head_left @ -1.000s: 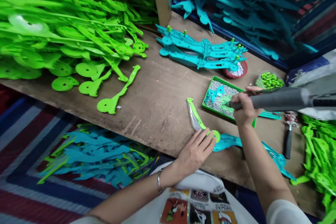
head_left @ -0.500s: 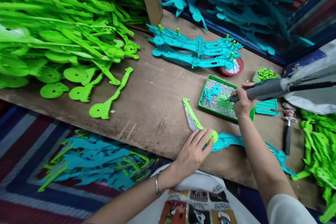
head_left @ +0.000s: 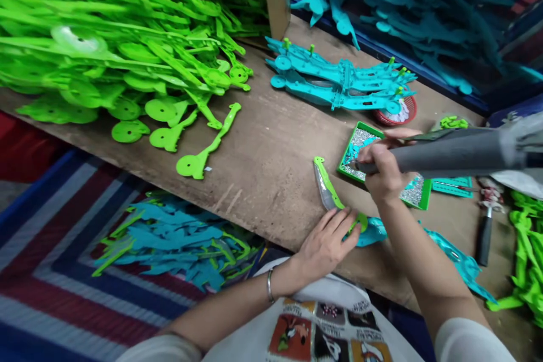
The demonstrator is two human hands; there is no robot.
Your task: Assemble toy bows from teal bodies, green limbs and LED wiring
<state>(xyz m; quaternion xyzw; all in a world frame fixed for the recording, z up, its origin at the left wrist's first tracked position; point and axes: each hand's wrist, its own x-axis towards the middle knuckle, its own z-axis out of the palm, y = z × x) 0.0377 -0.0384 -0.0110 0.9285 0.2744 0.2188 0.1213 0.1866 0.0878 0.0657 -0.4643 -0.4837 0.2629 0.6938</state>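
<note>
I take the green plastic toy knife half with a silvery blade insert (head_left: pixel 330 194) as my landmark; it lies flat near the front edge of the worn wooden bench (head_left: pixel 271 147), probably so that the tool can come down on it from above. My left hand (head_left: pixel 328 241) rests on its round lower end, fingers spread almost flat and pressing, not gripping; I judge this keeps the piece from sliding. Just right of that end, touching it, lies a long teal plastic half (head_left: pixel 449 251).

My right hand (head_left: pixel 384 172) is closed around a grey pen-shaped power screwdriver (head_left: pixel 441 153), whose tip hovers up and right of the landmark, over the green tray of small silver screws (head_left: pixel 418 192). The tray sits within short reach, which seems practical.

Farther up from the landmark is a stack of assembled teal pieces (head_left: pixel 343 82); far to its left is a heap of green halves (head_left: pixel 110 39).
</note>
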